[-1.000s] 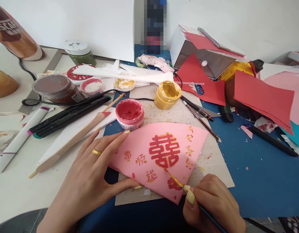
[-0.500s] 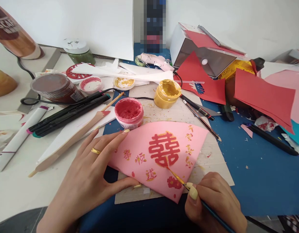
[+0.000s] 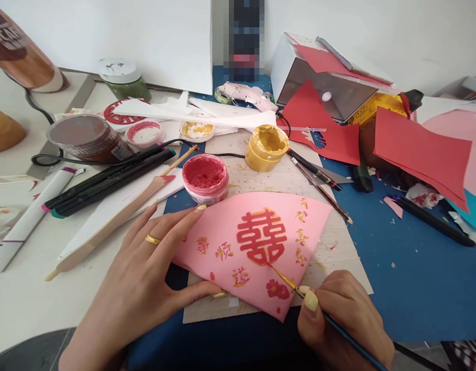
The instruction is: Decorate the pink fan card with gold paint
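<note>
A pink fan-shaped paper (image 3: pixel 222 219) bears a red double symbol edged in gold, smaller red and gold characters and a red flower. My left hand (image 3: pixel 156 257) lies spread over its left side, fingertips at the top edge and thumb at the lower edge. Pinched in my right hand (image 3: pixel 342 314) is a thin blue-handled paintbrush (image 3: pixel 349 337), its tip at the bottom of the double symbol. Just above the paper stand an open jar of red paint (image 3: pixel 206 178) and an open jar of yellow paint (image 3: pixel 266 147).
Dark markers (image 3: pixel 114 183) and a wooden stick (image 3: pixel 114 226) lie at the left. Behind are a brown jar (image 3: pixel 88 139), a green jar (image 3: pixel 124 80) and a pink glue gun (image 3: pixel 247 95). A drawer box (image 3: pixel 323 90), red paper (image 3: pixel 421 154) and a black pen (image 3: pixel 435 221) are at the right.
My right hand has shifted slightly to the right, and the brush tip has moved a little right and up along the bottom of the symbol. My left hand stays in place.
</note>
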Demonstrator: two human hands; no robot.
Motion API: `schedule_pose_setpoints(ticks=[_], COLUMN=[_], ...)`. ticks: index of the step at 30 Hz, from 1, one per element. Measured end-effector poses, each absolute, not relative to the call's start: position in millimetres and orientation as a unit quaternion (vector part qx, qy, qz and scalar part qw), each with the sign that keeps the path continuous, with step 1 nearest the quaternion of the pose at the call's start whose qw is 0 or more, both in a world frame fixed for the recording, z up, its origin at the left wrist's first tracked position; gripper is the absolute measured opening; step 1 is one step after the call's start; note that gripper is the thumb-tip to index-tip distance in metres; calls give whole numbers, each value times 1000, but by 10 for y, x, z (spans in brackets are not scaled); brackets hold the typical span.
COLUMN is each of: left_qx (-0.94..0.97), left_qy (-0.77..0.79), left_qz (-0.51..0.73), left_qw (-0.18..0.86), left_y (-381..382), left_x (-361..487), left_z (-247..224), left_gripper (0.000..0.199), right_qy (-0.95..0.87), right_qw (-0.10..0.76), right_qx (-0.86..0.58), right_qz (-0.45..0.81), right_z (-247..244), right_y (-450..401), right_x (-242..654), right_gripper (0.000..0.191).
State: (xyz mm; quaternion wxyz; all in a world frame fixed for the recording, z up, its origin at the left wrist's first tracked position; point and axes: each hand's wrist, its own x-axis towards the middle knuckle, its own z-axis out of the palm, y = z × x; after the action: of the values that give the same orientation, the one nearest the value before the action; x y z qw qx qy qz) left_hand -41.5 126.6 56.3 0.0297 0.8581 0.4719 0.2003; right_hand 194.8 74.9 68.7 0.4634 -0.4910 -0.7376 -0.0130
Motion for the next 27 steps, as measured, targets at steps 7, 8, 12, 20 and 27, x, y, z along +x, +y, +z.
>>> schedule_pose_setpoints(ticks=[7,8,12,20,27], left_qx=[853,853,853,862,862], left_qy=[482,483,486,468,470], left_qz=[194,193,185,193,191], left_qw=[38,39,43,5,-10], left_y=[1252,1250,1254,1284,1289], left_x=[-397,-400,-412,-463,-472], left_z=[565,565,568,487,481], left_gripper=[88,89,89,93,93], right_qy=[-708,-704,-695,-681,-726], right_qw=[498,505,527,520,435], right_qx=[-501,-500,-488,-515,-532], right_qz=[-4,3,28,16,-33], right_z=[641,625,640,1095,1337], right_y=[749,740,694,1062,2146], right_x=[1959,1963,2038,2401,2391], right_gripper=[16,16,15,9,17])
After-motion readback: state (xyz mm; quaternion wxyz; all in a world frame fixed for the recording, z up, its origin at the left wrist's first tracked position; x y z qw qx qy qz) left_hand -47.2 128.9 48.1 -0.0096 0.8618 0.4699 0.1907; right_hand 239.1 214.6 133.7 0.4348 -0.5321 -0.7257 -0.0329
